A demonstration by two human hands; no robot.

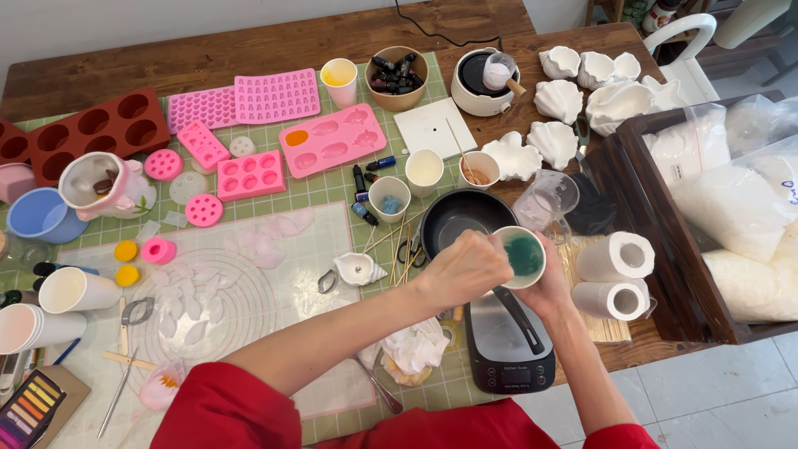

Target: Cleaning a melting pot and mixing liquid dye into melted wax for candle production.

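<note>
My right hand (550, 291) grips a white paper cup (522, 256) with teal liquid in it, above a black kitchen scale (509, 349). My left hand (465, 266) is closed over the cup's rim, fingers pinched together; what it pinches is hidden. A black pan (462, 218) sits just behind the cup, its handle running toward the scale.
Pink silicone moulds (332, 138), a brown mould (91, 129), paper cups (426, 170), small dye bottles (361, 193) and white shell dishes (559, 100) cover the green mat. Two paper rolls (617, 274) stand right of the cup. A dark tray with bagged white flakes (731, 208) is at far right.
</note>
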